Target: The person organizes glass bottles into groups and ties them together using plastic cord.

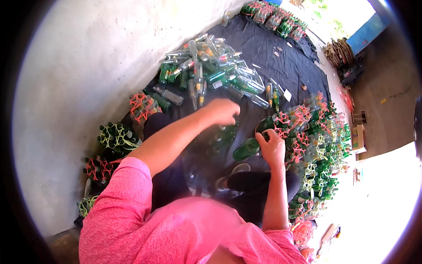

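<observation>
My left hand [222,112] reaches forward with curled fingers, blurred, above some green glass bottles [226,135] that are also blurred. Whether its fingers grip anything is hidden. My right hand [273,145] has thumb and forefinger close together beside a tilted green glass bottle [246,150]. A thin red strand [256,127] curves down to those fingertips. I cannot tell whether they pinch the strand or the bottle. Beyond the left hand lies a heap of loose clear and green glass bottles [211,62], many bearing labels.
Many bottle bundles tied with red and yellow-green plastic strands [306,142] stand along the right. More bundles [118,135] line the left, below a pale wall [82,66]. Further bundles [273,19] stand at the far end of a dark ground sheet [296,66].
</observation>
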A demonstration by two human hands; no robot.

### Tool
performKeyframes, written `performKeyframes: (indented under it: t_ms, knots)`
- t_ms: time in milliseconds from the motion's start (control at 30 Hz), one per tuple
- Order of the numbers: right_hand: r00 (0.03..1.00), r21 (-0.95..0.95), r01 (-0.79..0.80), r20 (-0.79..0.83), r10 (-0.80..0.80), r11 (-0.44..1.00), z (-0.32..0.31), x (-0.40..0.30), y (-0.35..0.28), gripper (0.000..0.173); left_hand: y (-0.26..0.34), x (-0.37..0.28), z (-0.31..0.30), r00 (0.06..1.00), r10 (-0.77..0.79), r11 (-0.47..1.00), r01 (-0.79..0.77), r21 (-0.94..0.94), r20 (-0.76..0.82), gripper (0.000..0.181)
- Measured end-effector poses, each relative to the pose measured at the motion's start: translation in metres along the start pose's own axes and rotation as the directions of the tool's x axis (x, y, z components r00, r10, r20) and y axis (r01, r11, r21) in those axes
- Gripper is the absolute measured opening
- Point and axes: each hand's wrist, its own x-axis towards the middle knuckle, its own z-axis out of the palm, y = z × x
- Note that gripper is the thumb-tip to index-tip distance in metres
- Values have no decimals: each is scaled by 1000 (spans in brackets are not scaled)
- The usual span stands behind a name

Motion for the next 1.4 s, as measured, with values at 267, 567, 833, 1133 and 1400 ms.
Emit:
performKeyframes:
  t_ms: [267,567,833,1133,1400]
  knots:
    - [988,-207,-88,103,111,974,124,-34,93,34,-28,8,-26,972,-83,996,87,8,-220,31]
    - [944,-170,-205,224,240,964,179,-35,123,37,-28,-6,-38,991,-72,997,70,-22,-109,32]
    - [954,-150,-166,226,197,975,201,-36,126,36,-24,-21,-42,996,-76,997,74,-29,-50,32]
    - [955,-151,-135,243,169,979,221,-33,130,37,-22,-23,-43,997,-72,997,72,-36,-9,32]
    - [951,-98,-135,266,157,986,237,-34,129,39,-25,-23,-38,999,-50,998,50,-29,-12,31]
